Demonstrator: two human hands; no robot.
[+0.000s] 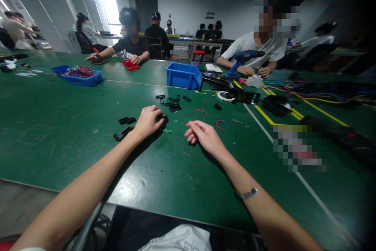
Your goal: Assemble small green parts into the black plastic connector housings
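Note:
My left hand [149,121] is closed around a small black plastic part [164,117] with a bit of green on it, mostly hidden under the fingers. Just right of it lie small green circuit boards [175,121] on the table. My right hand [202,135] hovers above the green table [164,188] with curled fingers, thumb and forefinger pinched; a tiny tip shows there, too small to name. Black plastic housings [127,120] lie left of my left wrist. More black frames [174,107] are scattered beyond my left hand.
A blue bin [183,75] stands ahead, and a blue tray [85,81] of coloured wires at left. Loose red and blue wires [221,124] lie beyond my right hand. Cables, a white ring [225,96] and a blue power drill [242,61] are at right. Two people work opposite.

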